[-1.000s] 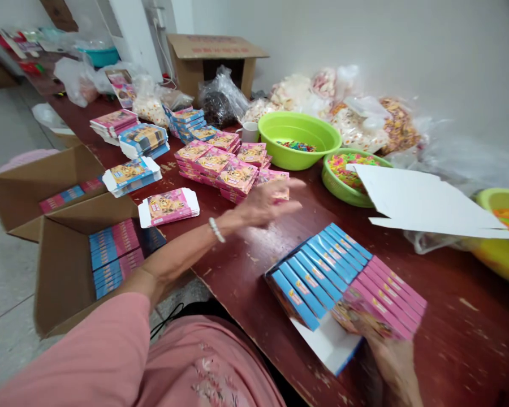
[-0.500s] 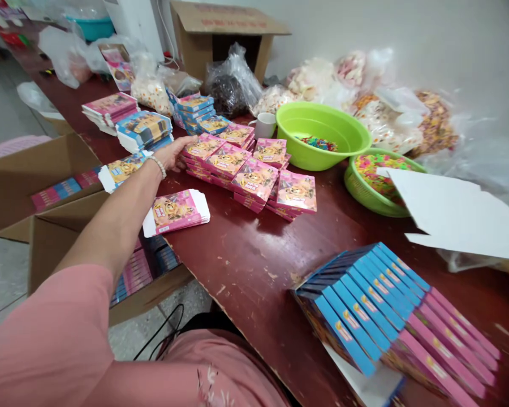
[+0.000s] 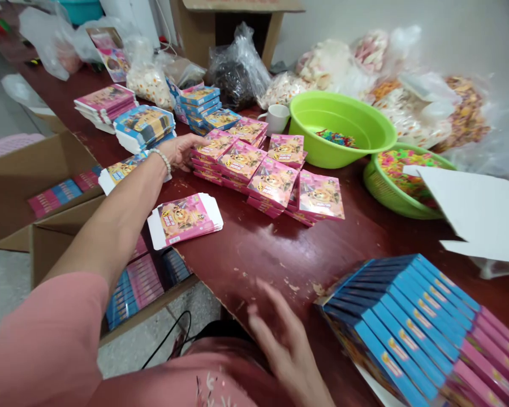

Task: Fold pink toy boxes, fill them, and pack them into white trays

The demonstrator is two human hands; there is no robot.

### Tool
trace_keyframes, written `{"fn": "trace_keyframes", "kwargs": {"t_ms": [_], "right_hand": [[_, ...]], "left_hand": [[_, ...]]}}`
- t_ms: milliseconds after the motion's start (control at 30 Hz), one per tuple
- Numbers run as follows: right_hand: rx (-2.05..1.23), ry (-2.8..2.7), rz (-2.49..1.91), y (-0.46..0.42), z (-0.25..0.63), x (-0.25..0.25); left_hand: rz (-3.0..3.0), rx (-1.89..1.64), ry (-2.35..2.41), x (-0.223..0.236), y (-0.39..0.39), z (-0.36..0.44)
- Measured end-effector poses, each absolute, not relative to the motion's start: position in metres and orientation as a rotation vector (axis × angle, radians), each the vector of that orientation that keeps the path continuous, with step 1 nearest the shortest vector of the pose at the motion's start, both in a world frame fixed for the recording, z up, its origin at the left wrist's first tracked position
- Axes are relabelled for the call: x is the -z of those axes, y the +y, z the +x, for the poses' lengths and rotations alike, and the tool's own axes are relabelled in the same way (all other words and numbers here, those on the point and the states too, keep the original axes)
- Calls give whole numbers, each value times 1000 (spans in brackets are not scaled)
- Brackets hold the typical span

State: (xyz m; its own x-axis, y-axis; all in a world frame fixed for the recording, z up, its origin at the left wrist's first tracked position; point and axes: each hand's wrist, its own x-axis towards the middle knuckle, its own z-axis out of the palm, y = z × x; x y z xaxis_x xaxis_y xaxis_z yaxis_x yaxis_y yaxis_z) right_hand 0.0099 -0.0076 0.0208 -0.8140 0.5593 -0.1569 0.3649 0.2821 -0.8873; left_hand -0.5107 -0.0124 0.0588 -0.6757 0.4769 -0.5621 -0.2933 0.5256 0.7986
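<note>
My left hand [image 3: 183, 151] reaches across the table, its fingers wrapped around the left end of a row of stacked pink candy boxes [image 3: 240, 160]. Part of those fingers is hidden by the boxes. Low in front of me, my right hand [image 3: 282, 342] hovers with fingers apart and nothing in it, slightly blurred. Flat pink cartons [image 3: 182, 219] lie in a pile near the table edge, below my left wrist. To the right of my right hand stands a slanted row of blue boxes [image 3: 411, 316] and pink boxes [image 3: 492, 356] on edge.
Behind the pink stacks stand a white mug [image 3: 276, 118], a green basin [image 3: 339, 133] and a green basket [image 3: 402, 186] of colourful pieces. White cardboard [image 3: 483, 209] juts out at right. Open cartons [image 3: 63, 226] with packed boxes stand left, below the table edge [image 3: 203, 281]. Filled plastic bags [image 3: 237, 73] line the wall.
My right hand has come into view at the bottom, open. My left hand stays at the same end of the pink stacks. The view has shifted a little.
</note>
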Motion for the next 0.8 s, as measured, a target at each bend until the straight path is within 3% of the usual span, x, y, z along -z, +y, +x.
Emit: {"fn": "trace_keyframes", "kwargs": {"t_ms": [67,267,800], "right_hand": [[-1674,-2292,-758,10,-63,-14],[-1513,-2426,-613,59,-222,13],[-1545,-2637,-522,74,-294,26]], "left_hand": [[148,-1232,1948,-57,-12,-514],[186,-1233,1897,-47,-10,-526],[204,-1328,1862,-36,-13,-541]]}}
